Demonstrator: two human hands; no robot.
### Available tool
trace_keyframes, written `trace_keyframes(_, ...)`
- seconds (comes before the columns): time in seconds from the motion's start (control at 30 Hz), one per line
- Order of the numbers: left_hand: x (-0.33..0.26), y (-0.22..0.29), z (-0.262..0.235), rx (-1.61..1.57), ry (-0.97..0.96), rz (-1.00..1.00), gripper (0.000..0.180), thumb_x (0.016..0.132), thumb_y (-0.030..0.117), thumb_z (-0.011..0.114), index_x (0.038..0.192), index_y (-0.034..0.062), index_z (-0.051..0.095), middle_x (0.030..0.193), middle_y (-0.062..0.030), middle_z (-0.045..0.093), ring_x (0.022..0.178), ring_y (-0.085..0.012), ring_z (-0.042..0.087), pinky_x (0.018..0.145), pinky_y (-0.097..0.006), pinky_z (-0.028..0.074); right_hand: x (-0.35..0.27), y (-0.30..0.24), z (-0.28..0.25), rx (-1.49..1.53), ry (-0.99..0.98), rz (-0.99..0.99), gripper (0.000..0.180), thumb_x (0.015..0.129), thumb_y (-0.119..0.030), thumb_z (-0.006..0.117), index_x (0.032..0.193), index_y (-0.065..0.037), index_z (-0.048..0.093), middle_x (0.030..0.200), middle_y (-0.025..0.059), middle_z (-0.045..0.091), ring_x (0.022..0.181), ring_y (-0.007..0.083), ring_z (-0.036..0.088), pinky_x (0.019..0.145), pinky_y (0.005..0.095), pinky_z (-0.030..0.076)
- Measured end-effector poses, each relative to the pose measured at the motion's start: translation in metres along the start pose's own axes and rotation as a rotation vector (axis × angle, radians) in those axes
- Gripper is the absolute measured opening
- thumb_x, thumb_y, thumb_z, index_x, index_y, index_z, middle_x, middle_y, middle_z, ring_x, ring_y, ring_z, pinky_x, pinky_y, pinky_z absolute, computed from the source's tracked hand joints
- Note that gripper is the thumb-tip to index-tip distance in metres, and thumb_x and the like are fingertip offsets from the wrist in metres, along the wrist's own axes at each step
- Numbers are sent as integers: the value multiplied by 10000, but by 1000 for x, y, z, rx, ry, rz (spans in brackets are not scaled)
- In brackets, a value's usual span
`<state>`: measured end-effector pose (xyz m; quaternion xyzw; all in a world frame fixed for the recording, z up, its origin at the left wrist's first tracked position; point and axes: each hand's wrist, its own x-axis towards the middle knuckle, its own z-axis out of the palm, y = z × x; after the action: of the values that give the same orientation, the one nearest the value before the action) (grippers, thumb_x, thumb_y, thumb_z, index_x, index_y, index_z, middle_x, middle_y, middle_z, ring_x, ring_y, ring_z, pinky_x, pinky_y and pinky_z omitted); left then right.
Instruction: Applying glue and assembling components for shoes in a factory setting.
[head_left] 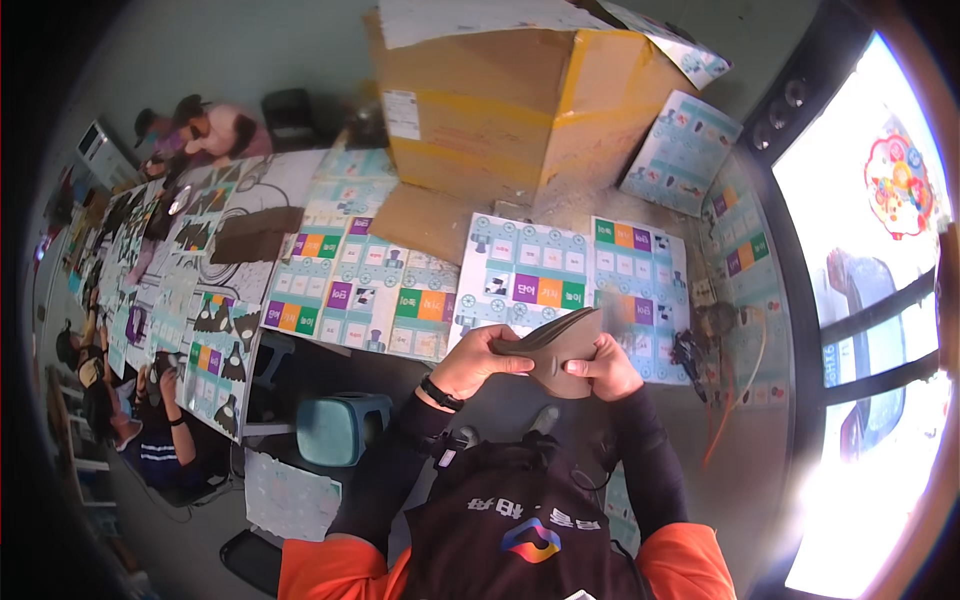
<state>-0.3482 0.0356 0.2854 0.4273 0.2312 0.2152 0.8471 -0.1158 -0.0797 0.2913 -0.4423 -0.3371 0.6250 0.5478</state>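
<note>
1. Behind the brown sheets [552, 368], several fingertips of the left grip [472, 366] and right grip [613, 370] are hidden.
2. Beyond both, the cardboard box [475, 110] is cut off by the upper edge.
3. Far left, two people [228, 130] blur.
4. Right of the right grip, a dark object [688, 355] is unclear.

One large carton [470, 125] and two shoes [545, 419] show.

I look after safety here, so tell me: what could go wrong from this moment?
The bent stack of thin grey-brown sheets, held between the left hand and right hand, might fan apart and slip. The flat white-and-teal printed sheet just beyond could get knocked. The teal plastic stool at left might trip someone.
</note>
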Motion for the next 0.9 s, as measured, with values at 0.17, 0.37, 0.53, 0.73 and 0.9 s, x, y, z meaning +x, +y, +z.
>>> trace_keyframes(0.17,48,-36,27,-24,-37,-122,225,818,-29,802,925,33,614,912,-36,681,820,-111,662,752,-243,533,-1,31,-82,259,-81,49,392,807,-55,812,1178,1,696,1126,90,742,1026,187,693,952,356,524)
trace_keyframes(0.37,156,-126,36,664,346,131,303,725,171,899,829,27,653,763,-19,686,698,-104,629,652,-260,498,0,45,-152,-20,302,203,324,834,-70,795,1132,16,702,1065,85,746,970,160,685,850,319,539)
trace_keyframes(0.53,235,-192,22,1045,305,-36,454,619,326,932,827,25,662,763,-112,700,709,-230,679,684,-355,534,5,115,-217,-239,574,167,306,833,-59,793,1107,35,695,1038,87,744,903,170,698,779,320,548)
trace_keyframes(0.73,336,-199,24,772,-104,-677,599,659,197,958,1091,-43,620,952,-67,670,861,-145,674,735,-279,575,-8,154,-283,479,477,271,368,873,-29,761,1225,-21,652,1151,62,705,1036,177,667,898,343,530)
trace_keyframes(0.9,390,-220,17,735,-226,-790,729,641,249,966,1194,-65,611,1018,-106,683,865,-165,691,729,-299,575,4,175,-309,643,560,240,424,902,-1,720,1305,-46,599,1249,50,663,1152,196,619,984,366,498)
